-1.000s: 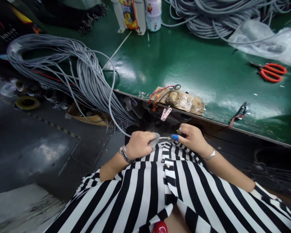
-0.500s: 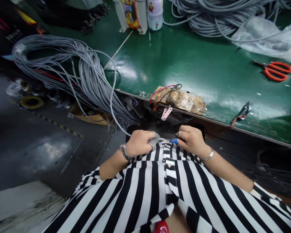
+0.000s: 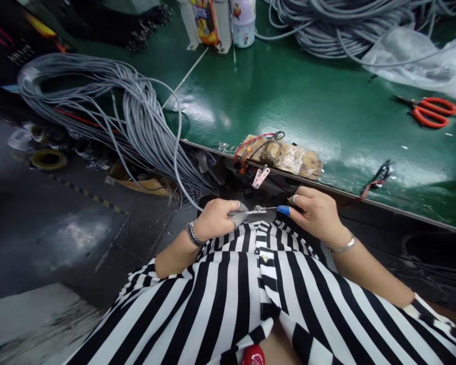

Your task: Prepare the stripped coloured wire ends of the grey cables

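Note:
My left hand (image 3: 218,219) is closed on the end of a grey cable (image 3: 179,172), its thumb and finger wrapped in grey covers. Stripped, pale strands (image 3: 257,209) stick out from this pinch toward the right. One thin strand (image 3: 270,208) runs across to my right hand (image 3: 316,213), which pinches its far end between a blue-covered thumb and a covered finger. Both hands are above my lap, in front of the striped shirt. The rest of the cable rises left into a large grey coil (image 3: 144,109) hanging over the bench edge.
On the green bench (image 3: 311,91) lie orange-handled scissors (image 3: 433,111), small cutters (image 3: 382,177) and a taped cardboard piece (image 3: 289,157) with wires. A pink clip (image 3: 261,177) hangs at its edge. Farther back are another cable coil (image 3: 327,25), a plastic bag (image 3: 421,61) and a cup (image 3: 243,25).
My right hand has moved right and slightly up, away from the left, drawing the thin strand out straight. The left hand has shifted only slightly, still holding the cable end.

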Action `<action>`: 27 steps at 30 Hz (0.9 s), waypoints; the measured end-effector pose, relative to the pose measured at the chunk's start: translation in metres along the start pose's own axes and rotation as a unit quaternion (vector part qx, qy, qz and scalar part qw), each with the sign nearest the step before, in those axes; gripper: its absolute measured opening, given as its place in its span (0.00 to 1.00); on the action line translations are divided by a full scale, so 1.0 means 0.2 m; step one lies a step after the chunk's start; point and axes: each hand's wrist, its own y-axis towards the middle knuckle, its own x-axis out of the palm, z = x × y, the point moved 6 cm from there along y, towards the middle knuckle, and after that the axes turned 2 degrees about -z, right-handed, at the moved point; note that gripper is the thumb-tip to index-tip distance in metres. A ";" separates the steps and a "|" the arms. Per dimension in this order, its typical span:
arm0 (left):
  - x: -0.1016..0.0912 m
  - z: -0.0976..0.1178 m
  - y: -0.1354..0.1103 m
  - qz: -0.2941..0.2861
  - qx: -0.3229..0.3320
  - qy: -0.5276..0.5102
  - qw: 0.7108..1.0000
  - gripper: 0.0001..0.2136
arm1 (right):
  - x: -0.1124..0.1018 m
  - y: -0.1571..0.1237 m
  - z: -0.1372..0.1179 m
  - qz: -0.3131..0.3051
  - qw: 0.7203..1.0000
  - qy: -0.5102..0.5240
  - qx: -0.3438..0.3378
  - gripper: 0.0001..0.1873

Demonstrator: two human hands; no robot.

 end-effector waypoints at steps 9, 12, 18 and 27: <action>0.02 0.03 0.00 0.004 0.011 0.028 1.000 0.06 | 0.04 0.02 -0.05 -0.056 0.996 -0.059 -0.029 0.25; 0.02 0.03 -0.01 0.005 0.012 0.061 0.998 0.05 | 0.07 0.02 -0.07 -0.057 0.996 -0.053 -0.033 0.24; 0.02 0.03 -0.01 -0.004 0.019 0.050 0.999 0.07 | 0.12 0.02 -0.06 -0.040 0.999 0.017 -0.018 0.25; 0.03 0.02 -0.01 -0.007 0.021 0.036 0.999 0.06 | 0.31 -0.03 0.02 -0.019 0.959 0.241 0.147 0.27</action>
